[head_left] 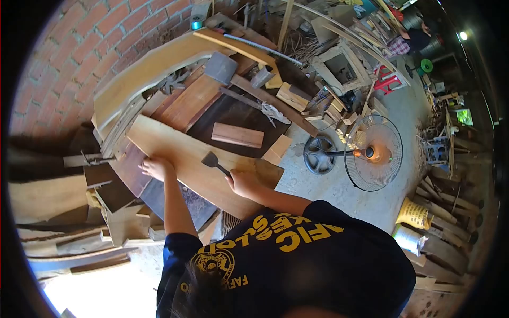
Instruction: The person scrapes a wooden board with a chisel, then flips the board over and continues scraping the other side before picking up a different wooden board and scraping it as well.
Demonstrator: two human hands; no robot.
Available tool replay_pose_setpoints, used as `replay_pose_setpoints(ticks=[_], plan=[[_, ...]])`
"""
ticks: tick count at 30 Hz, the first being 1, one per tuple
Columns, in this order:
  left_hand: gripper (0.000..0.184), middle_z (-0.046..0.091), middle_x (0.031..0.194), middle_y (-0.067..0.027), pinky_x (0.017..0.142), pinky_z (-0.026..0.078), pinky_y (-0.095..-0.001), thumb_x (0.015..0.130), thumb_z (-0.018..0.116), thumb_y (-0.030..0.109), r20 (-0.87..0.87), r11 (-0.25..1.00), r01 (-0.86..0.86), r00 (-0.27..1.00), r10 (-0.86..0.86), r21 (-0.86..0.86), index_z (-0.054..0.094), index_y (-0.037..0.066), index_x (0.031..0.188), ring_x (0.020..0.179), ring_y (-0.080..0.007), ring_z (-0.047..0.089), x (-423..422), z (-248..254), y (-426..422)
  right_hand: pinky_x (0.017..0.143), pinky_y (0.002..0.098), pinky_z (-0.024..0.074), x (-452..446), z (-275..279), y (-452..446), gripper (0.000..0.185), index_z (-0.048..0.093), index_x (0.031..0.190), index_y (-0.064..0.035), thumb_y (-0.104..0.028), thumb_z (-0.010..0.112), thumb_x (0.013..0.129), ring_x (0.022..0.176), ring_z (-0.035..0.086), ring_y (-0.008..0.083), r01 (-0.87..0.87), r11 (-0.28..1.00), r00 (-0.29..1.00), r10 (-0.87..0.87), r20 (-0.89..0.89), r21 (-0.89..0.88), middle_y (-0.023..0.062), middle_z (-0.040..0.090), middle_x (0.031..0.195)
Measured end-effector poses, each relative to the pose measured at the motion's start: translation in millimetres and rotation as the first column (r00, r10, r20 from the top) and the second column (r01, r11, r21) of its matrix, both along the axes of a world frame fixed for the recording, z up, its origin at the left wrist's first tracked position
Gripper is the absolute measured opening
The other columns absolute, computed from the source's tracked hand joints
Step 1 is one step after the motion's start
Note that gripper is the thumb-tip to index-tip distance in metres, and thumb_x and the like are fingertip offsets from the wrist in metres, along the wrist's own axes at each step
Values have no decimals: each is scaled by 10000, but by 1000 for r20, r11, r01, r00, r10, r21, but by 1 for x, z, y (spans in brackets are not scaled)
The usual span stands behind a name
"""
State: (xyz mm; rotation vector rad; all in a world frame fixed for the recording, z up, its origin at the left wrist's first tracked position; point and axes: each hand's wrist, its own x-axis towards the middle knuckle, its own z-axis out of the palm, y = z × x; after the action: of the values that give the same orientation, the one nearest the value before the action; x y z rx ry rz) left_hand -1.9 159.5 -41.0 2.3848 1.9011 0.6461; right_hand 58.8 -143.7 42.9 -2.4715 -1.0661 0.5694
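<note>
A long pale wooden board [191, 164] lies slantwise before me on other timber. My right hand [245, 184] is closed around the handle of a scraper [210, 160], whose broad dark blade is over the board. At the board's near left edge is my left hand [156, 167], its fingers apart and pointing left. Whether those fingers press on the edge is hard to see. Beyond the board, a short reddish wood block [237, 135] rests on a dark surface.
A standing fan [374, 152] is on the concrete floor to the right. Behind the work lie a mallet-like block [220, 68] and a large curved slab [154, 69] by a brick wall [79, 53]. Scrap timber is piled at left. Another person [416, 40] is far back right.
</note>
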Motion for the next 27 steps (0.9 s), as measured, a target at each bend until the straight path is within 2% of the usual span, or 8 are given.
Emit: replay_pose_setpoints(ticks=[3,5,6,10,14,16,22,27], plan=[[292,495,1171,-271,991,357,-552,933,439,212,255,1000,-11,967,8,11,523,-64,976,1179,-455,419,-7,-1,-10,501,498,472,0,-2,-2,361,568,844,-26,-353,441,930,530,602,371,24,999,1000,-24,-10,36,180,616,632],[260,498,1137,-282,912,411,-522,924,464,194,329,999,-16,944,30,-44,510,-61,937,1076,-440,468,-9,5,-11,502,502,471,0,-2,-2,360,561,837,-22,-351,446,929,531,602,375,19,999,999,-18,-26,43,188,612,630],[259,503,1112,-275,861,432,-509,924,464,202,318,998,-18,948,37,-64,509,-53,930,1029,-425,483,-9,8,-10,502,504,471,0,-1,-3,362,558,836,-20,-351,446,930,526,600,378,26,998,999,-24,-36,61,186,610,620],[254,505,1098,-270,860,429,-504,923,464,202,247,993,-35,967,62,-112,509,-48,926,1012,-416,487,-4,24,-11,494,496,472,0,-2,-3,361,560,838,-18,-348,445,930,513,597,375,25,995,999,-23,-23,92,182,605,599],[234,491,1161,-227,932,409,-471,915,442,161,106,992,-42,993,55,-122,527,-44,991,1053,-400,490,-2,31,-8,487,491,472,2,-4,-3,357,564,840,-16,-342,449,928,513,599,372,11,997,1000,-9,-28,79,182,606,599],[246,479,1183,-207,957,406,-448,904,427,132,-17,996,25,999,-27,-88,537,-47,1031,1111,-377,467,-6,19,2,484,490,472,2,-6,-4,351,566,842,-14,-336,454,925,512,600,369,-7,994,1000,7,-1,110,180,608,597],[259,480,1176,-182,934,432,-429,902,433,126,-123,991,47,990,-62,-122,547,-51,1054,1138,-348,424,-8,23,13,481,489,472,4,-3,-5,336,565,836,-12,-320,461,920,505,599,366,-20,992,1000,19,9,126,178,607,593],[269,515,1157,-157,892,447,-439,892,507,208,-4,992,-23,1000,23,-123,585,-16,1018,1102,-336,450,-14,22,10,479,481,472,4,-5,-4,326,566,837,-11,-310,465,919,496,596,364,-20,992,1000,22,-22,121,180,605,589]])
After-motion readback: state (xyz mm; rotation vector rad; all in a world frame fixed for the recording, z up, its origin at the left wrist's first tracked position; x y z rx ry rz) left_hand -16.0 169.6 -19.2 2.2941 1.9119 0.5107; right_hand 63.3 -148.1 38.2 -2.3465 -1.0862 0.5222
